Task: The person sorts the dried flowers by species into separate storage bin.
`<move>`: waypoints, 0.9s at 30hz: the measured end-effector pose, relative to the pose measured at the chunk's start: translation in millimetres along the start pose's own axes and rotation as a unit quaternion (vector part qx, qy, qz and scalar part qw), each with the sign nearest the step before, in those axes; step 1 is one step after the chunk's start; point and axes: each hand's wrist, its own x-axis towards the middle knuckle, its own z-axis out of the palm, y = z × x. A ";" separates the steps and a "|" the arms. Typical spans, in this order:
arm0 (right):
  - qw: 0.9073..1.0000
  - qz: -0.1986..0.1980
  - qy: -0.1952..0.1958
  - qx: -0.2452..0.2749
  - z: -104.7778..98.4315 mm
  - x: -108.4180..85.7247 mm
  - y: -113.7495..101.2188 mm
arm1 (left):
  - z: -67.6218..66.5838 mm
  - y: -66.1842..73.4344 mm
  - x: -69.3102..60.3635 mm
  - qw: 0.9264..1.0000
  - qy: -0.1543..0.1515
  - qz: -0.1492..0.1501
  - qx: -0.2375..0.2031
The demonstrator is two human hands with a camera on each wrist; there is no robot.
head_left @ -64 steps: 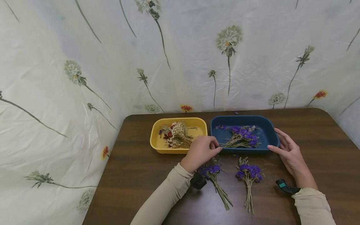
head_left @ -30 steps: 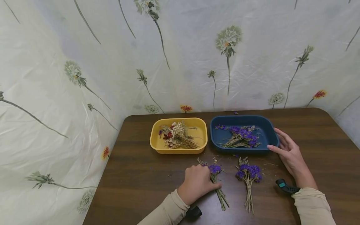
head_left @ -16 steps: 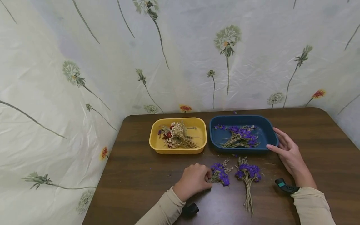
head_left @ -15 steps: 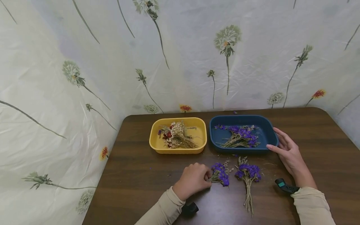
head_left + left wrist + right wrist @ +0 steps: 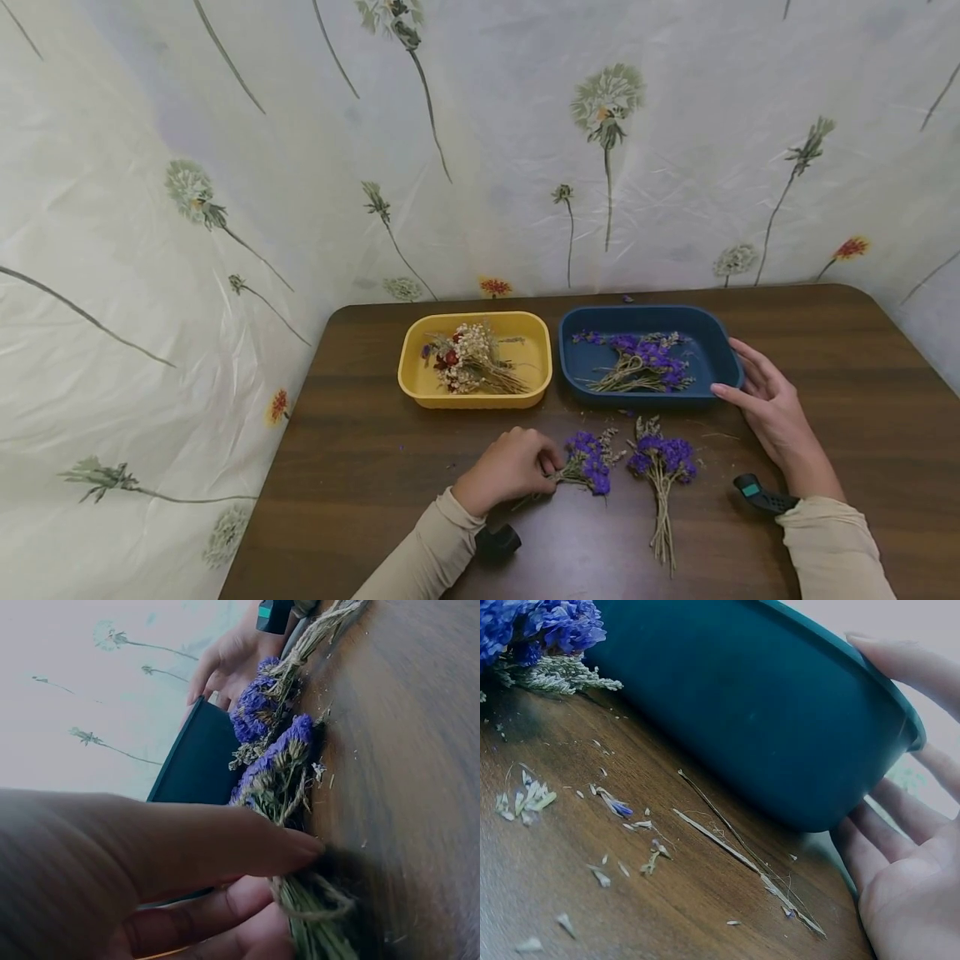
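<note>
My left hand [image 5: 512, 468] pinches the twine-tied stems of a purple dried-flower bunch [image 5: 588, 461] between thumb and fingers. The bunch lies on the table with its heads to the right; the hand hides most of its stems. In the left wrist view the thumb lies across the stems [image 5: 315, 922] beside the twine loop. To the right lies a second purple bunch [image 5: 663, 458], stems toward me. My right hand [image 5: 776, 417] rests against the right end of a blue tray [image 5: 645, 400], thumb on the rim and fingers fairly straight along the outside.
A yellow tray [image 5: 472, 402] with a cream and red dried bunch [image 5: 468, 358] stands left of the blue one. More purple flowers [image 5: 648, 358] lie inside the blue tray. Petal crumbs and loose stem bits [image 5: 735, 847] are scattered on the wooden table [image 5: 360, 433].
My left hand has come from beside the blue tray down to the left purple bunch and gripped it. The bunch has turned, stems now toward the left. My right hand has stayed put.
</note>
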 end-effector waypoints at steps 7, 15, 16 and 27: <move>1.000 0.004 -0.001 -0.007 -0.8 -0.2 -0.6 | -4.7 -3.5 0.7 0.999 -0.011 0.030 -0.040; 1.000 0.001 -0.001 -0.009 -1.3 0.3 0.3 | -13.7 -5.9 -0.3 0.996 -0.007 0.038 -0.084; 1.000 0.001 -0.001 -0.011 -1.1 0.6 0.2 | -14.7 -6.0 -0.1 0.995 -0.006 0.037 -0.089; 1.000 0.004 0.002 -0.012 -0.6 0.3 -0.5 | -31.2 1.8 2.1 0.991 0.009 0.027 -0.133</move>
